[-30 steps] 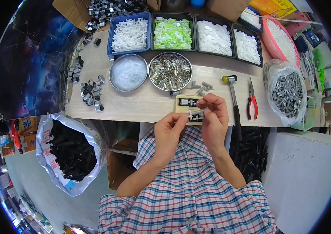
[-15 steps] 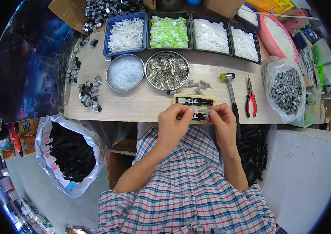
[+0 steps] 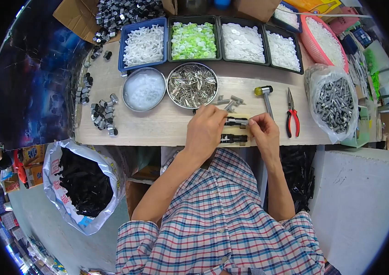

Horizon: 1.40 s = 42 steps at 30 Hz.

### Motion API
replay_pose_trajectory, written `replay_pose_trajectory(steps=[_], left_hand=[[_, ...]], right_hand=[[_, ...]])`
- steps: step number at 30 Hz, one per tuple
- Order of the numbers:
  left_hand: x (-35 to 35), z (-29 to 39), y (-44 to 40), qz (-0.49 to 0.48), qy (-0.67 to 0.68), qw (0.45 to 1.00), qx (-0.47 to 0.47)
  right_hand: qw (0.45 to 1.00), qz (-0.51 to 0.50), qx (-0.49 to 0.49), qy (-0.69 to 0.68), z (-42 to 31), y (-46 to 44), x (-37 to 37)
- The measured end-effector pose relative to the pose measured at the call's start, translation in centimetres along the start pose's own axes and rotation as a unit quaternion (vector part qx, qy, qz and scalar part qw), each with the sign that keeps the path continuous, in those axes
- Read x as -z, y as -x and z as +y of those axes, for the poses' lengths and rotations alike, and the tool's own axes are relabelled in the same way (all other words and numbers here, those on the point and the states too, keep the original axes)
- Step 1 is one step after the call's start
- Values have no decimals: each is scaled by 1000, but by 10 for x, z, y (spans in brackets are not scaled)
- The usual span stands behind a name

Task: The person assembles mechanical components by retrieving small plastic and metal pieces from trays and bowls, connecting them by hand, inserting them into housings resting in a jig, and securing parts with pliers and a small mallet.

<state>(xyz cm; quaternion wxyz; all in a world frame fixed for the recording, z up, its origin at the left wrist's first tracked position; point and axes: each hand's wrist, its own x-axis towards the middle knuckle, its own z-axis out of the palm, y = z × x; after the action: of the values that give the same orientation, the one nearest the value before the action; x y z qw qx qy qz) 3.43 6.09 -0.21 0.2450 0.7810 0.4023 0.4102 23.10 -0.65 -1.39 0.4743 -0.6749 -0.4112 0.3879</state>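
A cream-coloured holder [image 3: 244, 143] lies at the table's front edge with two black parts in it, one behind the other. My left hand [image 3: 206, 130] is closed over the holder's left side, its fingertips at the left end of the rear black part [image 3: 236, 121]. What those fingers hold is hidden. At the right end of the same part, my right hand [image 3: 266, 133] has thumb and forefinger pinched together; anything between them is too small to name. The front black part [image 3: 233, 138], with light bits on it, lies untouched. Several grey metal pieces [image 3: 231, 103] lie just behind the holder.
A hammer [image 3: 264, 90] and red-handled pliers [image 3: 292, 117] lie to the right, beside a bag of metal pieces [image 3: 334, 105]. Behind are a bowl of metal pins [image 3: 192, 85], a bowl with whitish contents [image 3: 144, 89] and trays of plastic parts [image 3: 195, 40]. Metal-and-black pieces [image 3: 104, 114] lie left.
Both hands have moved from the front black part to the rear one, away from my body. The front part is now uncovered; the rear one is partly covered by my left hand.
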Motion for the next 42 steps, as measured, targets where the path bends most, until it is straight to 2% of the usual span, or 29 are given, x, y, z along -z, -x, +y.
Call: replay_pose_trajectory(steps=[5, 8, 11, 17, 18, 21, 24, 27, 30, 31, 32, 35, 38, 42], left_hand=[[-9, -2, -4, -58, -32, 996, -52], [-17, -6, -6, -81, -83, 991, -70], [-15, 0, -10, -94, -112, 985, -89], [-15, 11, -9, -106, -141, 980, -89], [-15, 11, -10, -108, -143, 979, -92], [-13, 9, -11, -123, -141, 977, -99], [-15, 5, -10, -129, -134, 978, -96], [-14, 0, -11, -117, -119, 979, -114], [-11, -5, -8, -112, -109, 980, -125], [-8, -6, -8, -114, -107, 980, -124], [-5, -5, -7, -90, -81, 987, -107], [11, -6, -13, -16, -20, 998, -56], [33, -27, -29, 76, -41, 996, -12], [72, -78, -60, 159, -88, 982, 52]], right_hand=[[999, -23, 1, 48, -12, -2, -1], [995, -17, 50, 84, -8, -4, -2], [966, -9, 172, 191, -9, -3, -2], [963, 16, 189, 193, -9, 9, -16], [946, 25, 234, 222, -3, 7, -18], [944, 48, 261, 199, 10, 5, -19], [975, 15, 170, 139, 9, 7, -16], [981, -29, 168, 94, 10, 0, -8], [984, -89, 117, 97, -1, -10, 8], [989, -67, 102, 85, -3, -12, 8], [980, -23, 141, 139, -7, -17, 5], [949, 18, 241, 202, -8, -44, -4], [910, 0, 296, 290, -4, -67, -14], [902, -21, 283, 324, 8, -77, -17]])
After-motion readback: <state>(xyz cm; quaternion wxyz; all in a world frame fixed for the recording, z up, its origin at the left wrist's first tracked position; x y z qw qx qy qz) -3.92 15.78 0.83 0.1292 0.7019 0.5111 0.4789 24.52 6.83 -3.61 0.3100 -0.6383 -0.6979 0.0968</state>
